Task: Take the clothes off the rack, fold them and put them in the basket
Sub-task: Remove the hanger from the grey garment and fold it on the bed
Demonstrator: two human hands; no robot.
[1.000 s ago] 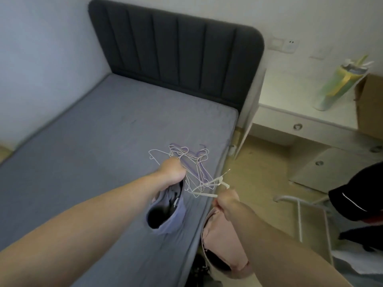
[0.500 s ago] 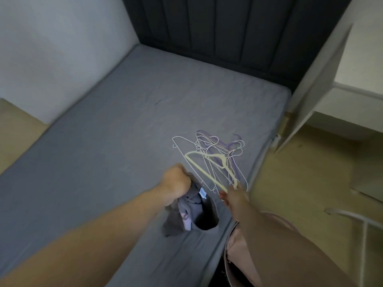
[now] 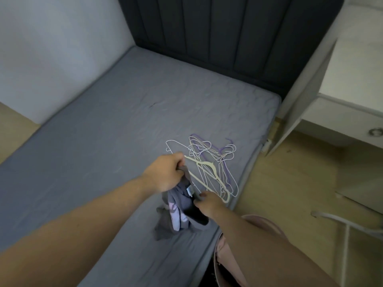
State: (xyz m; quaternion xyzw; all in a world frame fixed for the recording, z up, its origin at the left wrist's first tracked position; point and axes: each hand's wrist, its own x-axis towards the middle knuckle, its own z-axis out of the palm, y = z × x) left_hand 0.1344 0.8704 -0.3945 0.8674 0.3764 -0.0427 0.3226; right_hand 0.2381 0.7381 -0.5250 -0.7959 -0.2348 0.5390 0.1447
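Observation:
A dark grey garment point(image 3: 180, 214) with a pale lilac print hangs bunched over the right side of the grey bed point(image 3: 103, 141). My left hand point(image 3: 167, 172) is shut on its top edge. My right hand point(image 3: 207, 204) pinches the same garment lower, near a small white label. A pile of white, cream and purple hangers point(image 3: 209, 164) lies on the mattress just beyond both hands. The pink basket point(image 3: 226, 253) stands on the floor by the bed, mostly hidden under my right forearm. Part of the white clothes rack point(image 3: 344, 235) shows at the lower right.
A dark padded headboard point(image 3: 228, 34) closes the far end of the bed. A white desk with drawers point(image 3: 342, 112) stands to the right, over a wooden floor point(image 3: 290, 193). A pale wall point(image 3: 51, 48) runs along the bed's left side.
My right hand has laid the cream hanger on the pile and moved onto the grey garment. The view has swung down and left, off the rack and desk.

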